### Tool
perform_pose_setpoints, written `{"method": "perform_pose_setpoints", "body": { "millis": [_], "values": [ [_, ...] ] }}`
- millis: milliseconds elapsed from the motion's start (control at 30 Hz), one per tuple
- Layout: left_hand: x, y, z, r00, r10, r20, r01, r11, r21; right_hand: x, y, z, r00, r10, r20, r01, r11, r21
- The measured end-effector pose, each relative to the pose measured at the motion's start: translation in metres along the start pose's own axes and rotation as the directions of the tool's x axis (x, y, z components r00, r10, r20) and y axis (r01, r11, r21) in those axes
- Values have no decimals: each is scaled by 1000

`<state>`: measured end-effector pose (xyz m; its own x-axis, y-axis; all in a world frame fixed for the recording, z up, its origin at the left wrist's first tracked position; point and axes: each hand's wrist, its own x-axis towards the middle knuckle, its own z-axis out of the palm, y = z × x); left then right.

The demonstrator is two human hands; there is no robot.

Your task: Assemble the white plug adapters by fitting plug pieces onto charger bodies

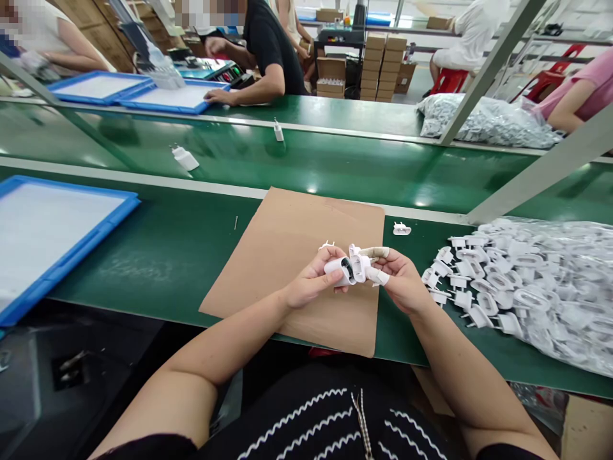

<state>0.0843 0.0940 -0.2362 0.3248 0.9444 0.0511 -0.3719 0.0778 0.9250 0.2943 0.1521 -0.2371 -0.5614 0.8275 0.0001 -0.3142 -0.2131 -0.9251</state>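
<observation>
My left hand [316, 275] is closed round a white charger housing [336, 271], whose open end faces right and shows dark parts inside. Pinched in my right hand [400, 278] is a white plug cap [359, 263] with metal pins, held right at the housing's open end; whether they touch is hard to tell. Coverings wrap the thumb and a finger of my right hand. Both hands are above a brown cardboard sheet [297, 249]. Another pronged white piece shows just behind my left fingers, partly hidden.
Loose plug caps [507, 281] spill from a clear bag at right; a single cap [401, 229] lies nearer. A blue-rimmed tray [103, 239] is at left. Two chargers [184, 158] sit on the green belt [230, 150] ahead. A metal post [536, 172] slants at right. Co-workers sit opposite.
</observation>
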Motion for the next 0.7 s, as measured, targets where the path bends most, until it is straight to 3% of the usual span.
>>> {"method": "perform_pose_setpoints", "body": {
  "millis": [167,433,700],
  "values": [
    [1,-1,0,1000,-21,-14,22,1000,19,1,1,-1,1000,-18,7,18,1000,-4],
    [8,-10,-9,963,-37,-267,101,968,231,2,5,1,977,-185,-105,168,974,-152],
    [10,-14,-3,964,-28,-263,101,958,268,1,8,5,986,-131,-98,117,984,-134]
  ]
}}
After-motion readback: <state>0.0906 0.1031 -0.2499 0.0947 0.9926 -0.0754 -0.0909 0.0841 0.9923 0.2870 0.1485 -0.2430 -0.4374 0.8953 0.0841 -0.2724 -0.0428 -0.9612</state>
